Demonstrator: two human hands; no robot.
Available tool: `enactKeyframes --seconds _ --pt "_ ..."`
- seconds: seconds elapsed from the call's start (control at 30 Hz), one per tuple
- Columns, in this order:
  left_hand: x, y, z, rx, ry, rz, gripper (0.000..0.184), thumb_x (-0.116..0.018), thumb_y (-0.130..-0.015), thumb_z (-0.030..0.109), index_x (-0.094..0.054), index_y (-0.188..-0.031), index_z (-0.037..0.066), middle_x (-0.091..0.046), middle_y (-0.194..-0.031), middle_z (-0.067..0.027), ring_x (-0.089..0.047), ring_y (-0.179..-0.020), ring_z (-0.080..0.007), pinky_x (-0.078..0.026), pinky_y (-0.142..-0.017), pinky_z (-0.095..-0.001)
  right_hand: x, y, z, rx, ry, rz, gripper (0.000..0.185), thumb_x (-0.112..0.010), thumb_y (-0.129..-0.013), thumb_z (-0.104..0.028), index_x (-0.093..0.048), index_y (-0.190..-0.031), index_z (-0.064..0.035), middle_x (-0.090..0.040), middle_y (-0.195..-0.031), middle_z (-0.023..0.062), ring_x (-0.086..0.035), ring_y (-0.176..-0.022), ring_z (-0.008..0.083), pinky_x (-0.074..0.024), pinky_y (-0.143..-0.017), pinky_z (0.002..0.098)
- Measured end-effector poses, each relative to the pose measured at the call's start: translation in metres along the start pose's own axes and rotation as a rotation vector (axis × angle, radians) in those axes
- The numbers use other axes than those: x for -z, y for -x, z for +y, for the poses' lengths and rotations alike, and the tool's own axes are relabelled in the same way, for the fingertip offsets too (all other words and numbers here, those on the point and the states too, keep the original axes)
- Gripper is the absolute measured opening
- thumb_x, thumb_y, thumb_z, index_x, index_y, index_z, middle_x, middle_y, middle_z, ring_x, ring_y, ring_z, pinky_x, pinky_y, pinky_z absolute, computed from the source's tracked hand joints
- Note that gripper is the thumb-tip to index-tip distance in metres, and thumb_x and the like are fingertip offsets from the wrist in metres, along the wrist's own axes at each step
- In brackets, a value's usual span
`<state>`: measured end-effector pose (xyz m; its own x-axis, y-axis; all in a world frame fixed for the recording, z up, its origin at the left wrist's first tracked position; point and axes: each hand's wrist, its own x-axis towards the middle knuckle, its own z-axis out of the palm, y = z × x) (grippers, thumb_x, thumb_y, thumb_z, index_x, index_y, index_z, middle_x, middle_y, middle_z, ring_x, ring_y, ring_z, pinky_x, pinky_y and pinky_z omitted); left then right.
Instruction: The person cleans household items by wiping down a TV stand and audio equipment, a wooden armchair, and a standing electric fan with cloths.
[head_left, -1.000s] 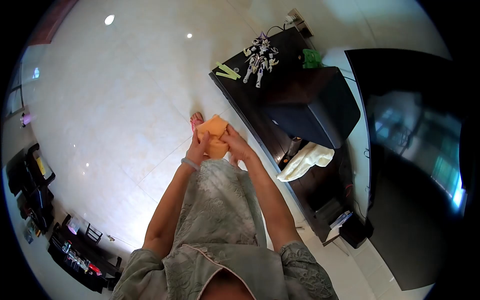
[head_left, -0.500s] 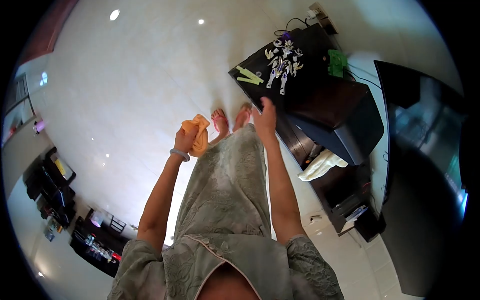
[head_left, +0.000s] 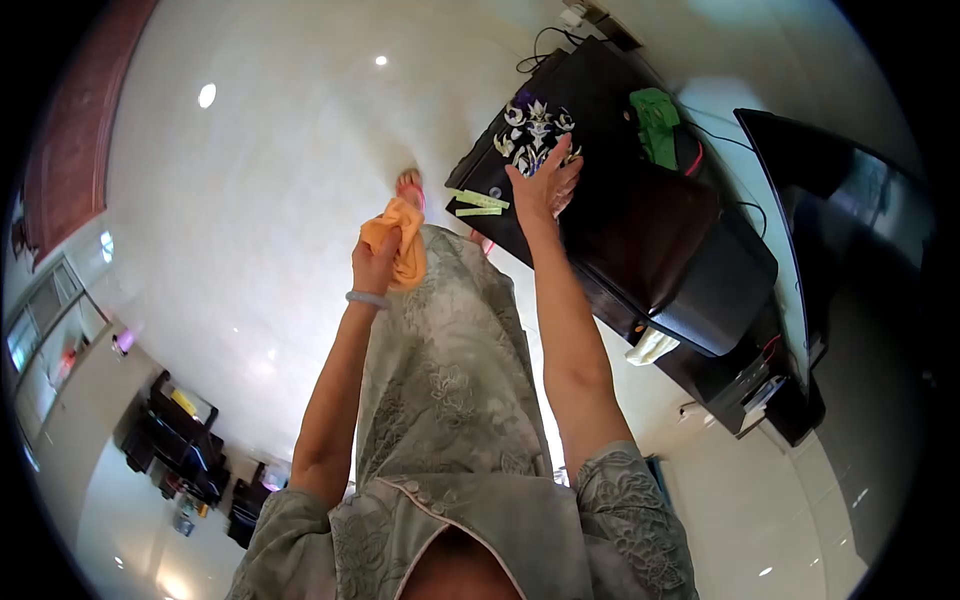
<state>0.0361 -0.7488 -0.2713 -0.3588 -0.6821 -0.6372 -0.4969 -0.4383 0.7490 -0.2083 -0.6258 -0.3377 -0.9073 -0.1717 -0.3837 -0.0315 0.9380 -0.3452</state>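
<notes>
Bunched in my left hand (head_left: pixel 374 268) is an orange cloth (head_left: pixel 409 258), held out over the floor in front of my skirt. My right hand (head_left: pixel 544 190) reaches over a black cabinet top (head_left: pixel 600 75) with its fingers spread and nothing in it. Just beyond those fingers lies a white and purple toy robot figure (head_left: pixel 537 120), its lower part covered by the hand. Whether the fingertips touch the figure, I cannot tell. Yellow-green strips (head_left: pixel 480 203) lie at the cabinet's near corner, left of my right wrist.
A dark box with a brown top (head_left: pixel 650 235) stands right of my right forearm. A green cloth (head_left: pixel 656 125) lies behind it, and a pale cloth (head_left: pixel 652 346) pokes out below. A large television (head_left: pixel 850 290) is at the right, with cables nearby. Dark furniture (head_left: pixel 175 440) stands far left.
My right hand has moved forward from the cabinet's edge to the toy figure, its fingers spreading. The left hand still holds the orange cloth. The view has shifted as I step.
</notes>
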Motion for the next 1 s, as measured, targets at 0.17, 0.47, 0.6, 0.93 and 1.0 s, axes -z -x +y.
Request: enactKeyframes --seconds 0.17,0.47,0.6,0.93,1.0 --pt "-0.013 -0.053 0.024 -0.039 -0.037 -0.160 0.043 -0.064 -0.093 0.021 -0.055 -0.126 -0.005 -0.065 -0.114 -0.0097 -0.063 -0.100 -0.0153 -0.052 -0.084 -0.0272 -0.007 -0.013 -0.014 -0.150 0.031 0.010 0.118 -0.085 -0.072 -0.031 -0.001 -0.156 -0.0203 -0.015 -0.151 0.0333 -0.025 -0.137 0.0509 -0.0334 -0.108 0.0565" --pt "-0.049 -0.176 0.101 -0.259 -0.432 -0.408 0.041 -0.066 -0.091 0.020 -0.056 -0.127 0.001 -0.067 -0.112 -0.0105 -0.065 -0.101 -0.0176 -0.053 -0.086 -0.0298 -0.008 -0.004 -0.006 -0.218 -0.327 0.051 0.111 -0.075 -0.071 -0.019 -0.004 -0.155 -0.0089 -0.028 -0.145 0.0334 -0.031 -0.131 0.0485 -0.0256 -0.112 0.0544" --pt "-0.103 -0.215 0.139 -0.302 -0.427 -0.511 0.044 -0.066 -0.091 0.021 -0.055 -0.129 0.002 -0.066 -0.117 -0.0111 -0.064 -0.106 -0.0190 -0.051 -0.091 -0.0309 -0.007 0.012 -0.002 -0.185 -0.384 0.065 0.110 -0.075 -0.070 -0.017 -0.005 -0.155 -0.0057 -0.030 -0.141 0.0340 -0.032 -0.128 0.0475 -0.0253 -0.110 0.0543" --pt "-0.349 -0.251 0.147 -1.302 -0.923 -0.498 0.063 -0.072 -0.082 0.023 -0.046 -0.139 0.018 -0.058 -0.127 -0.0096 -0.054 -0.119 -0.0330 -0.045 -0.098 -0.0495 0.013 0.124 -0.008 -0.277 -0.542 -0.041 0.112 -0.075 -0.070 -0.011 -0.003 -0.155 -0.0041 -0.035 -0.132 0.0296 -0.038 -0.118 0.0455 -0.0323 -0.103 0.0557" --pt "-0.369 -0.240 0.149 -1.197 -1.123 -0.557 0.071 -0.070 -0.084 0.033 -0.037 -0.145 0.020 -0.043 -0.142 -0.0097 -0.037 -0.132 -0.0351 -0.039 -0.103 -0.0524 0.018 0.144 -0.009 -0.311 -0.572 -0.077 0.111 -0.075 -0.071 -0.012 -0.003 -0.154 -0.0035 -0.035 -0.133 0.0294 -0.038 -0.119 0.0452 -0.0340 -0.102 0.0545"
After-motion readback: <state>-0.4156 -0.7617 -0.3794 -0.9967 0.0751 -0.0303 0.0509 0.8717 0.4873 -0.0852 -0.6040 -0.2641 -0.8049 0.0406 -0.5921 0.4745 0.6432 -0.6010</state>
